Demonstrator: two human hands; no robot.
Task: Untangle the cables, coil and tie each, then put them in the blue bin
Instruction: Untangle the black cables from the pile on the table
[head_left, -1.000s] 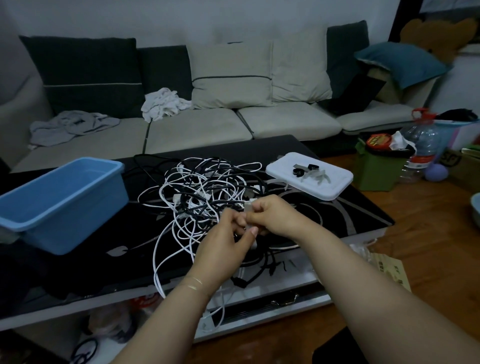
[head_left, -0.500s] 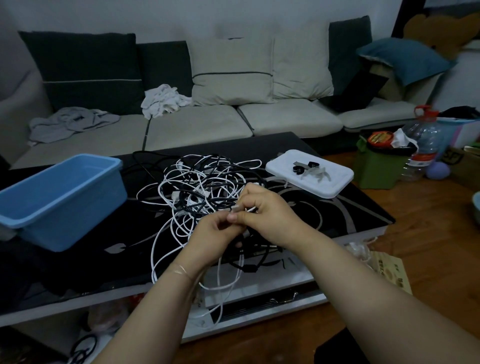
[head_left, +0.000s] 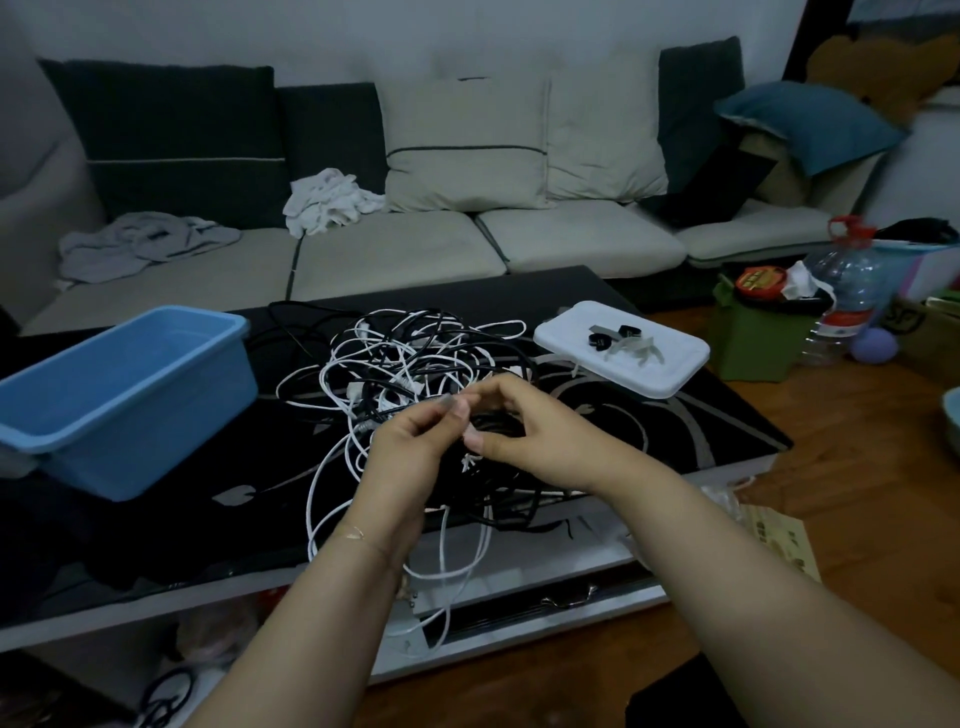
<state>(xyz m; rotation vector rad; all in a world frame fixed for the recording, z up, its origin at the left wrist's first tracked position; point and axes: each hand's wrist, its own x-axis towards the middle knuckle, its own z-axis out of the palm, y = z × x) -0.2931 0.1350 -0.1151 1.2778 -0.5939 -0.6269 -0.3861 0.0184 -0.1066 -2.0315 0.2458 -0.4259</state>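
- Both hands sit a little higher above the tangle than half a second ago, and the small pale connector between them now shows more plainly.
- Left hand (head_left: 410, 441) has its fingers curled, pinching a translucent cable end (head_left: 447, 408) between thumb and fingertips.
- Right hand (head_left: 524, 431) meets it from the other side, fingers bent, thumb and forefinger closed on the same cable end; the exact grip is blurred.
- Tangled cables (head_left: 410, 364), black and white mixed, lie in a heap in the middle of the black table (head_left: 701, 415), just beyond the hands; several white loops hang over the near edge.
- Blue bin (head_left: 124, 395) stands on the table's left side, apart from the heap, with no cable visible inside.
- White tray (head_left: 665, 374) rests to the right of the heap, carrying a few small black and pale ties (head_left: 618, 338).
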